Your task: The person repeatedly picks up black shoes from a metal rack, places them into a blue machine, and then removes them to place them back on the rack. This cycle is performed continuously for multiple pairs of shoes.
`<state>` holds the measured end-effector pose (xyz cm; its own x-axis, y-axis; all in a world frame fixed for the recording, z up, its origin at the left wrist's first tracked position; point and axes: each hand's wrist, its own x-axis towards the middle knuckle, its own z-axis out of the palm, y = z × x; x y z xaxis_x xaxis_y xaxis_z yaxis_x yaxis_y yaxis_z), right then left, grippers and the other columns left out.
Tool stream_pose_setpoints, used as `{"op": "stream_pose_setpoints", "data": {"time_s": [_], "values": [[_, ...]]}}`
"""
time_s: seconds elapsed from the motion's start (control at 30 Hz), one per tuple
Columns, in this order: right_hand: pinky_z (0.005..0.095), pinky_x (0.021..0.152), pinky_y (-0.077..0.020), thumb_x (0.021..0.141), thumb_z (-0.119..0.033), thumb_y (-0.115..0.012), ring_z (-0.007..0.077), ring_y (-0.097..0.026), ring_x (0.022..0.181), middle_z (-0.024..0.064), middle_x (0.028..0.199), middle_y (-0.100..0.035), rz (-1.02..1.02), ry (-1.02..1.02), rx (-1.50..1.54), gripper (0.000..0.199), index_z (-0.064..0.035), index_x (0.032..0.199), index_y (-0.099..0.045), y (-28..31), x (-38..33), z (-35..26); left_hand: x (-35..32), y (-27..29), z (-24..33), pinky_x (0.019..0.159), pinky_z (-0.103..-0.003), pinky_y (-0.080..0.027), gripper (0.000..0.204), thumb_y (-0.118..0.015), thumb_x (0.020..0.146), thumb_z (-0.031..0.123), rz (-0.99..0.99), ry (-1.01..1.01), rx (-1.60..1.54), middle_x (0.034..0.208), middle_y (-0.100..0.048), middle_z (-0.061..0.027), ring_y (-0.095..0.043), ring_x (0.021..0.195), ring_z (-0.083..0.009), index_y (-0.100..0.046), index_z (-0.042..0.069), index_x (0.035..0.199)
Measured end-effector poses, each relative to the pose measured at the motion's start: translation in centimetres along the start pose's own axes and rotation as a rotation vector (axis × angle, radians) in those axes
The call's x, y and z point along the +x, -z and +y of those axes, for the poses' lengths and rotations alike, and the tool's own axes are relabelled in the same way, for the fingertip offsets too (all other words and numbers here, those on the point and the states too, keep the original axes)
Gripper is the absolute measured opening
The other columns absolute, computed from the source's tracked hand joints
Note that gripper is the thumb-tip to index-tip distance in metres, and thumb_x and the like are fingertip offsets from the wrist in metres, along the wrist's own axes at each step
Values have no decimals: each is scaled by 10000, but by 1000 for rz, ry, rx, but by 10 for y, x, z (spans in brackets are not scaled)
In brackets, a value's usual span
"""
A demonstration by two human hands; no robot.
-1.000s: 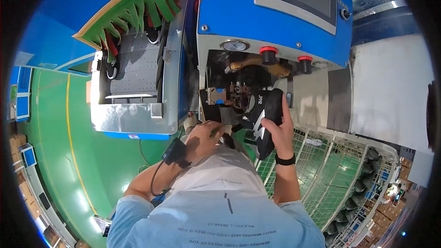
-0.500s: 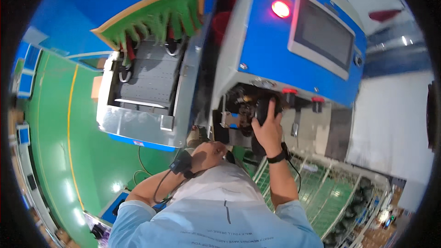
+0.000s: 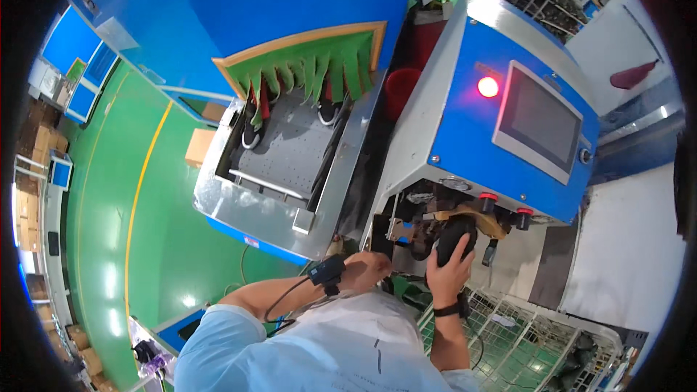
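My right hand (image 3: 449, 274) grips a black shoe (image 3: 454, 236) from the near side, thumb and fingers spread along it. The shoe is at the opening under a blue and white machine (image 3: 465, 131), just in front of a curved tan part (image 3: 488, 222). My left hand (image 3: 367, 271) is to the left, beside the machine's lower left corner. Its fingers are curled, and whatever they hold, if anything, is hidden. A small black device (image 3: 327, 271) with a cable is strapped at my left wrist.
The machine carries a lit red light (image 3: 488, 87), a screen (image 3: 541, 123) and red-topped knobs (image 3: 488, 201). At left, a conveyor (image 3: 290, 149) carries black shoes (image 3: 251, 135) under a green fringe curtain (image 3: 305, 65). A wire rack (image 3: 508, 334) stands near my right forearm.
The whole view has shifted, so the machines appear farther right and lower. My right hand and the shoe sit slightly lower against the machine, and the curved tan part now shows behind it.
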<state>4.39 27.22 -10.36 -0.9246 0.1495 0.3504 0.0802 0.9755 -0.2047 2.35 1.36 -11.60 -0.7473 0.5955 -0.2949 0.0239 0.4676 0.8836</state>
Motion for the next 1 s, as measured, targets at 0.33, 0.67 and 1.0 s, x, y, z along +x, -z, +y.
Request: {"op": "stream_pose_setpoints", "data": {"time_s": [0.33,0.67,1.0], "values": [[488,863,-593,761,-229,-854,447,-679,1069,266,1281,-607,-528,32,330,877,-305,1575,-535,133,-89,-30,28,-28,31,1062,-445,-507,732,-500,1047,690,-619,770,-1250,1400,-682,-55,-656,1207,-258,-541,143,1533],[358,1236,-314,894,-440,-839,291,-453,1461,217,1588,-502,-124,-942,1368,1010,27,1641,-343,27,-67,-28,8,-44,-12,954,-433,-579,458,-739,936,223,-440,809,-906,1218,-724,-114,-719,1086,-293,-636,2,1323],[309,1046,-514,992,-284,-774,127,-620,1152,49,1368,-665,566,-1107,988,701,-101,1605,-487,303,-269,73,11,-32,66,1171,-493,-387,756,-633,1039,536,-405,344,-332,1580,-509,-164,-472,1412,-323,-494,14,1568]]}}
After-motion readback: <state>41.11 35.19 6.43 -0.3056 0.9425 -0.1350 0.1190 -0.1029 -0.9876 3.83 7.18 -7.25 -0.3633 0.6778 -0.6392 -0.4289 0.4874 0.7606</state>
